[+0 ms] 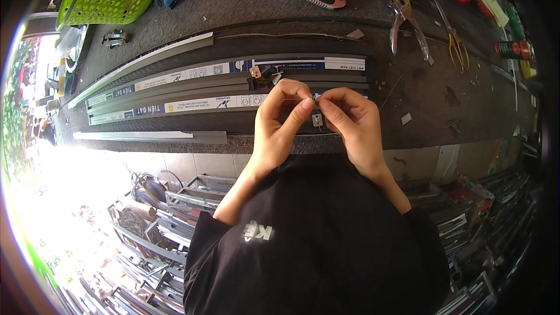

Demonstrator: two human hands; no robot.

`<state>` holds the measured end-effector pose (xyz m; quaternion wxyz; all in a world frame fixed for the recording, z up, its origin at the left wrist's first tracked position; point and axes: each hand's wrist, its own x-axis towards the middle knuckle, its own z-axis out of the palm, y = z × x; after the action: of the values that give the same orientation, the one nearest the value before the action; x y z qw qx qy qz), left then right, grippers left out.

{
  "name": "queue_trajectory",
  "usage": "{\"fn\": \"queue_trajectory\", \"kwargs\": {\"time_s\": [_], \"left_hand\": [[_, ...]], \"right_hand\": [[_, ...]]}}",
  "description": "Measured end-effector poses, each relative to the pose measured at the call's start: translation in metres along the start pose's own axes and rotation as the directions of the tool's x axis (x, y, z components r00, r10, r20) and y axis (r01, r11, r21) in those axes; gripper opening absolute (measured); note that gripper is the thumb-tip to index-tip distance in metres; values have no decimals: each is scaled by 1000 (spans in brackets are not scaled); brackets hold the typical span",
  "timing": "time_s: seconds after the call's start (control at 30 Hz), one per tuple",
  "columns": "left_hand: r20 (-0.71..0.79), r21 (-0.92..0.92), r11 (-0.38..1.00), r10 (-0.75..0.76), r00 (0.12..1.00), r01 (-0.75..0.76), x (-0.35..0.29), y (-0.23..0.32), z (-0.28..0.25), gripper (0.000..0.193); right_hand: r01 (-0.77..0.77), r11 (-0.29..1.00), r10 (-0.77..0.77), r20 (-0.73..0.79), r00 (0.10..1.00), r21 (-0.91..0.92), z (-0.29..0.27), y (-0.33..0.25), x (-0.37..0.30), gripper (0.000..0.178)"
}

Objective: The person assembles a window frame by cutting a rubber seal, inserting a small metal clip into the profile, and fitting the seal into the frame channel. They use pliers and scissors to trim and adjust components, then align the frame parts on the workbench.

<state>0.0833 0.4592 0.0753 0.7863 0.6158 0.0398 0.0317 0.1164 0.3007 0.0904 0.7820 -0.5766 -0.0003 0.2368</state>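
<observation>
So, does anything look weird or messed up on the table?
Just messy: a pale scrap and other small bits lie loose on the dark table, right of the right hand. They look like stray leftovers. Nothing looks clearly spilled or broken.

From the person's head, a lone fisheye view looks steeply down over the black shirt [326, 227] at the worktop [233, 9], whose near edge crosses mid-frame. The left hand [280, 119] and right hand [356, 119] are close, around the middle; the far part stretches toward the top rim.
</observation>
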Motion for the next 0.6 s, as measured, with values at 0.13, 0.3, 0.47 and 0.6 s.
{"fn": "queue_trajectory", "kwargs": {"time_s": [0.13,0.3,0.47,0.6], "left_hand": [[-52,-124,992,-20,998,13,-2,-2,4,9],[-3,-351,934,-67,998,61,3,-5,1,8],[-30,-294,955,-44,999,33,5,-6,0,12],[-22,-146,986,73,997,-76,8,0,-6,23]], "right_hand": [[-105,972,90,83,992,208,-1,2,2,15],[-56,997,52,69,996,62,3,0,1,14],[-84,996,82,63,995,27,4,-6,0,12],[-84,996,84,27,996,15,2,-6,1,12]]}}
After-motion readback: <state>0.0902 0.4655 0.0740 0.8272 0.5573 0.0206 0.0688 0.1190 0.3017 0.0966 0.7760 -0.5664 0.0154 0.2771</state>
